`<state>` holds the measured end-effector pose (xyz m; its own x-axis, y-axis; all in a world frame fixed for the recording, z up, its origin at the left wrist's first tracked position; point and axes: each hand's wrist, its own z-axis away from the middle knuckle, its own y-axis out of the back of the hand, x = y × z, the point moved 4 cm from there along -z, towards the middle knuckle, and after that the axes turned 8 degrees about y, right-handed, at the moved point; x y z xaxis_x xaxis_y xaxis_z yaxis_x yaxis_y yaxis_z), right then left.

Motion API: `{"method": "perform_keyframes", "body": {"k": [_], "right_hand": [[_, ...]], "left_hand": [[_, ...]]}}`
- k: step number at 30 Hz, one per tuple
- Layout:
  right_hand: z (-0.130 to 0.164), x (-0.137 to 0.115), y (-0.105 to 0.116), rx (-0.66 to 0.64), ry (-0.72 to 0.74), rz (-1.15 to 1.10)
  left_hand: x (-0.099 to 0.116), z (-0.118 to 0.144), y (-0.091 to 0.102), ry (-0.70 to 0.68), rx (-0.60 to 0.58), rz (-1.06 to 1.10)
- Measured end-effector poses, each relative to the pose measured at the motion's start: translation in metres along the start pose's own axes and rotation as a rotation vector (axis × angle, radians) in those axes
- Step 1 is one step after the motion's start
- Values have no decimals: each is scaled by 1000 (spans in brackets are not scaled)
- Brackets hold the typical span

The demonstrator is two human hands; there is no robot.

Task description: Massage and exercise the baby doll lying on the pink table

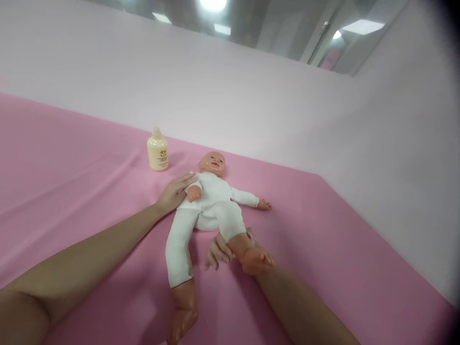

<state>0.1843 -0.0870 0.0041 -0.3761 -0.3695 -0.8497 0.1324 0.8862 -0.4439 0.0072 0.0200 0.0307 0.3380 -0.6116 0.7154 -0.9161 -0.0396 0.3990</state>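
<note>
A baby doll [212,189] in a white cloth suit lies on its back, head away from me. My left hand [176,191] rests along the doll's side near the shoulder, its fingers stretched out over the upper arm and the thumb hard to see. Behind the doll's raised leg on the right is my right hand [219,251], holding it from beneath. Its bent fingers show on one side of the leg and what looks like the thumb on the other, while the palm is hidden. The doll's other leg [179,254] lies stretched toward me.
A cream-coloured bottle [157,152] with dark print stands upright left of the doll's head. Pink covering [89,177] with a few creases spreads under everything. A white wall [179,86] rises at the back and right, with a glass pane [280,28] above it.
</note>
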Motion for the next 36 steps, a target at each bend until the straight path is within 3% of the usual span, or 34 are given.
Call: {"method": "perform_keyframes", "body": {"k": [3,6,8,17,24,28,30,33,36], "right_hand": [[2,-21,-6,213,220,-200],[4,-31,-7,471,258,-279],[5,-32,-6,571,251,-294],[6,-28,3,653,244,-253],[4,-33,-4,542,292,-221],[2,-24,-6,313,304,-194],[3,-13,-6,164,234,-155],[8,2,-9,-20,14,-109],[14,6,-15,-55,-273,-33]], "left_hand": [[-3,-1,-2,-48,-23,-25],[-4,-2,-2,-21,-31,-30],[-2,-2,-2,3,-33,-25],[-2,-2,-2,4,-34,-18],[3,0,0,111,5,23],[-4,2,4,299,158,120],[-14,2,5,399,227,181],[-26,1,5,467,314,280],[-33,0,6,501,359,374]]}}
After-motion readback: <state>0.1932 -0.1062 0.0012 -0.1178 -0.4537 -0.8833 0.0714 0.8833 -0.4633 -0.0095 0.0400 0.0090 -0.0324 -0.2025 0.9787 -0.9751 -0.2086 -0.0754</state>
